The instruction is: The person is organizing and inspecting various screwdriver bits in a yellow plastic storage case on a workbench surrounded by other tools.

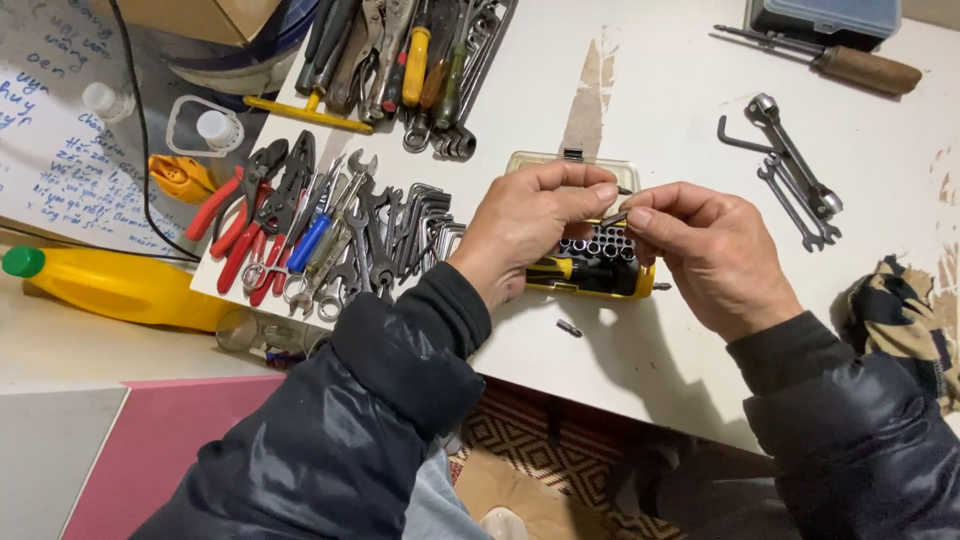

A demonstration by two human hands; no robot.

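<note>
White bench [690,90] crowded with pliers and spanners [330,230] at left; yellow bit case [600,272] open at the near edge, sockets upright inside; left hand [525,235] and right hand [715,255] both pinched shut on one small driver bit [614,217] above the case; loose bit [569,327] near bench edge; likely risk: bit slipping, rolling off.

Both my forearms come in from the bottom, dark padded sleeves to the wrists. L hand [525,232] is knuckles-up, thumb & index pinched at the tip. R hand [712,255] mirrors it, thumb & index pinched too, fingertips of both hands nearly touching, other fingers curled.
</note>
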